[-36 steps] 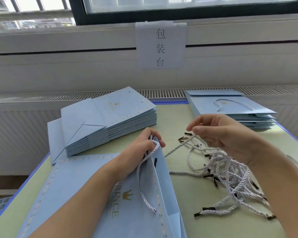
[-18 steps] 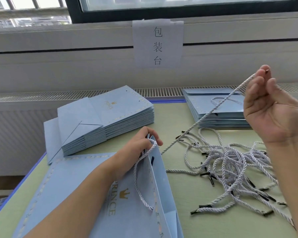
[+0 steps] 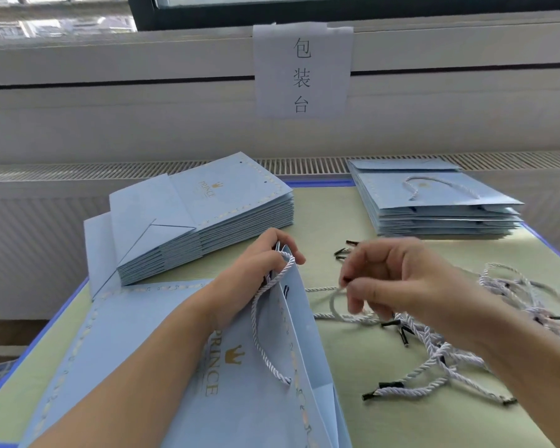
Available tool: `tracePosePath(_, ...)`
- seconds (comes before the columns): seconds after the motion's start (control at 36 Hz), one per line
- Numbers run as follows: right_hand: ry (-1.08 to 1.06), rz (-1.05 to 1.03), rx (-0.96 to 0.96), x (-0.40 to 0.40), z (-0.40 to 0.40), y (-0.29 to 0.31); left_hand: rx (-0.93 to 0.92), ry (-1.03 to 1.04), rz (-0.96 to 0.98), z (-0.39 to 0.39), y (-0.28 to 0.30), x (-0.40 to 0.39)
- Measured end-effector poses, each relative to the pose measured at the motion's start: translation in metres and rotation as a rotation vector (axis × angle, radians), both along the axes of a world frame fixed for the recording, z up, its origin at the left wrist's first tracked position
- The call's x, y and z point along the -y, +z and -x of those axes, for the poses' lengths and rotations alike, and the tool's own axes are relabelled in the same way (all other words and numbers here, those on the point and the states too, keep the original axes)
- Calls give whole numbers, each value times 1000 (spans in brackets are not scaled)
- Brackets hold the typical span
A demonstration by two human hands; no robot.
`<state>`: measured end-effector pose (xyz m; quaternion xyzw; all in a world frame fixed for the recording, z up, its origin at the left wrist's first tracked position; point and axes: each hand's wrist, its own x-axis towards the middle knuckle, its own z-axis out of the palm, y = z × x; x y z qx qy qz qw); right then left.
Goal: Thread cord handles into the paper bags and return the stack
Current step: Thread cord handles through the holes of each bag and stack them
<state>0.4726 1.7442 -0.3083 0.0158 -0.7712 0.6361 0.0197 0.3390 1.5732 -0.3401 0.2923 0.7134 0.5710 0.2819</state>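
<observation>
Head view: left hand (image 3: pixel 256 270) grips bag (image 3: pixel 240 367); right hand (image 3: pixel 398 279) pinches cord (image 3: pixel 337 305).

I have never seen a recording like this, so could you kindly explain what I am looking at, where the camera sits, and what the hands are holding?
There is no machine here: a person works with two bare hands, and the single camera is worn on their head, looking forward and down at a green table.

The left hand grips the top edge of an open light-blue paper bag, which already carries one white cord handle. The right hand pinches the end of a loose cord, a little apart from the bag's edge.

To the right lies a tangle of spare cords with black tips. Farther back, on the left, is a stack of flat bags with no handle showing; on the right, a stack of bags whose top one has a handle. A paper sign hangs on the wall behind.
</observation>
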Motion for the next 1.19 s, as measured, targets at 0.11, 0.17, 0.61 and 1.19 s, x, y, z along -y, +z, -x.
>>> tracePosePath(0.11, 112, -305, -21, 8, -6, -15, -9, 28, 1, 0, 0, 1)
tracePosePath(0.17, 174, -423, -37, 10, -9, -16, -23, 44, -5, 1, 1, 2)
tracePosePath(0.61, 203, -564, 19, 36, -10, -24, 17, 48, -42, 3, 3, 2)
tracePosePath(1.19, 228, -204, 101, 49, -11, -29, -4, 80, -47, 5, 4, 2)
